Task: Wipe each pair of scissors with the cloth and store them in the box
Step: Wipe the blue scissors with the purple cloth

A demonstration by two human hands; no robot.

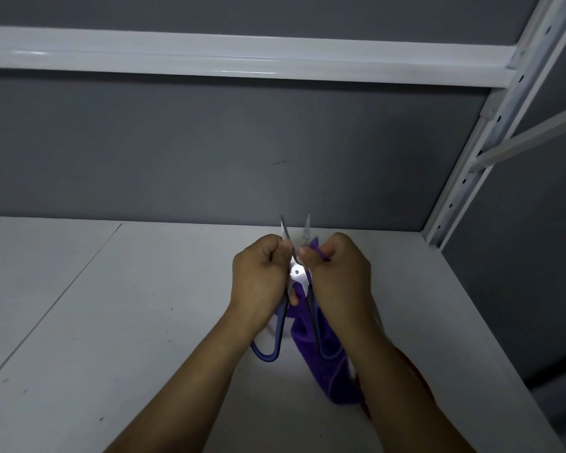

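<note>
A white shelf board [111, 322] is seen below, dimly lit, marked with small dark specks and crossed by a thin seam [65, 289] at the left. Behind it a plain grey wall [209, 152] is set. A glossy white crossbeam [242, 60] is mounted above and joined at the right to a perforated white upright [469, 170], to which a slanted brace [533, 137] is fixed.

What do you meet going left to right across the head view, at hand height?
In order: left hand → scissors → right hand → shelf post. The cloth is left out: it overlaps the scissors and right hand.
</note>
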